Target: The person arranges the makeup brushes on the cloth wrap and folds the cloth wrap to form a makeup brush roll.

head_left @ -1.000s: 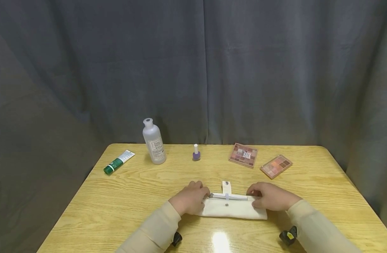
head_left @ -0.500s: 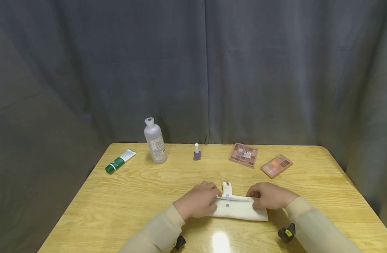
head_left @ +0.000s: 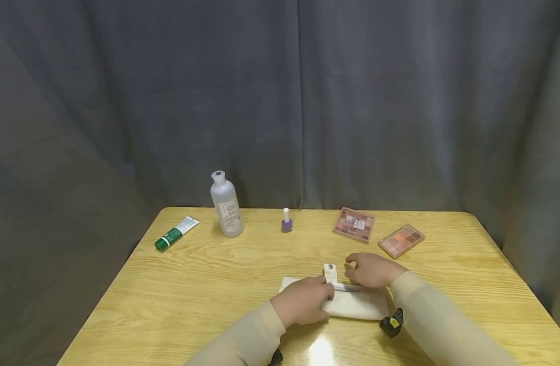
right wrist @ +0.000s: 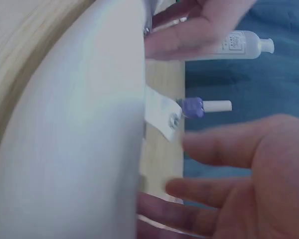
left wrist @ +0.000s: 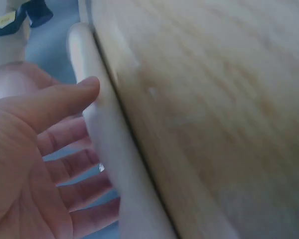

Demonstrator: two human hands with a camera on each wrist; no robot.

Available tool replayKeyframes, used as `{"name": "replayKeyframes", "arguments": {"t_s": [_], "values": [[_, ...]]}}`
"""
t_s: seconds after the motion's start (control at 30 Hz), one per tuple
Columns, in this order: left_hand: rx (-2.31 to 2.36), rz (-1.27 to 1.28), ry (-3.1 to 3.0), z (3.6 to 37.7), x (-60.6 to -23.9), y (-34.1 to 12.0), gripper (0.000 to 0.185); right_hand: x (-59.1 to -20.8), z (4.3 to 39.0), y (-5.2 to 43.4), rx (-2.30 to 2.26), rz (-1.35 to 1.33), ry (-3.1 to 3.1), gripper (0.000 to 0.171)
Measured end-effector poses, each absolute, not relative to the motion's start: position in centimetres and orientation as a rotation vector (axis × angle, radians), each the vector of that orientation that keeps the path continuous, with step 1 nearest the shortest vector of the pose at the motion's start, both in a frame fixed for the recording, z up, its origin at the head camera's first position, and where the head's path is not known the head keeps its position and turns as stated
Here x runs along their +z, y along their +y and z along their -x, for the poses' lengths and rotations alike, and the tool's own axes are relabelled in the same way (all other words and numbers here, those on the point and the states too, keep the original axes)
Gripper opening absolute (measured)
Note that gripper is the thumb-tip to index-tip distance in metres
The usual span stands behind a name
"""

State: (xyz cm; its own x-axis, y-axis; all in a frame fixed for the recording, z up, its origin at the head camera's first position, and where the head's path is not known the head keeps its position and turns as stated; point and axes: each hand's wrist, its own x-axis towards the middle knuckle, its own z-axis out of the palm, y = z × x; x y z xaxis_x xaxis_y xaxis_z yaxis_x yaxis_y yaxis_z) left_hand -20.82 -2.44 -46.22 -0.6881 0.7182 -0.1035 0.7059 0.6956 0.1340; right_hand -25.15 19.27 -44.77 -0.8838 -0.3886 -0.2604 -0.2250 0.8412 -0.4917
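A white zippered pouch (head_left: pixel 356 305) lies near the front of the table. A short strap with a metal snap (head_left: pixel 330 273) sticks up from its back edge. My left hand (head_left: pixel 303 300) holds the pouch near its middle, with the thumb on the front side and the fingers bent over the top by the snap. In the left wrist view, the left thumb (left wrist: pixel 84 89) presses on the pouch's edge. Close behind the pouch's right half is my right hand (head_left: pixel 373 269), its loosely bent fingers beside the strap and holding nothing.
Toward the back stand a clear bottle (head_left: pixel 227 206) and a purple nail polish bottle (head_left: pixel 286 222). A green and white tube (head_left: pixel 176 233) lies at the left. Two eyeshadow palettes, one (head_left: pixel 354 224) farther back and one (head_left: pixel 401 241) nearer, lie beyond my right hand.
My left hand has slid right along the pouch to its middle, uncovering the left end. The right hand has let go of the pouch's right end and moved up and left toward the strap.
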Motion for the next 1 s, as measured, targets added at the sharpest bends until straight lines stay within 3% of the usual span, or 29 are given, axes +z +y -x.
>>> {"name": "replayKeyframes", "arguments": {"t_s": [0.2,0.73,1.0], "values": [[0.052,-1.151,2.775,20.8,-46.3,-1.6,0.033,-45.7,26.0,17.6,-0.8,0.398,2.659,0.053],[0.066,-1.172,2.813,20.7,-45.7,-2.1,0.02,-45.8,24.7,15.8,-0.948,0.511,2.744,0.008],[0.124,-1.188,2.85,20.9,-46.0,-2.3,0.015,-45.7,23.1,15.8,-1.034,0.602,2.719,0.009]]}}
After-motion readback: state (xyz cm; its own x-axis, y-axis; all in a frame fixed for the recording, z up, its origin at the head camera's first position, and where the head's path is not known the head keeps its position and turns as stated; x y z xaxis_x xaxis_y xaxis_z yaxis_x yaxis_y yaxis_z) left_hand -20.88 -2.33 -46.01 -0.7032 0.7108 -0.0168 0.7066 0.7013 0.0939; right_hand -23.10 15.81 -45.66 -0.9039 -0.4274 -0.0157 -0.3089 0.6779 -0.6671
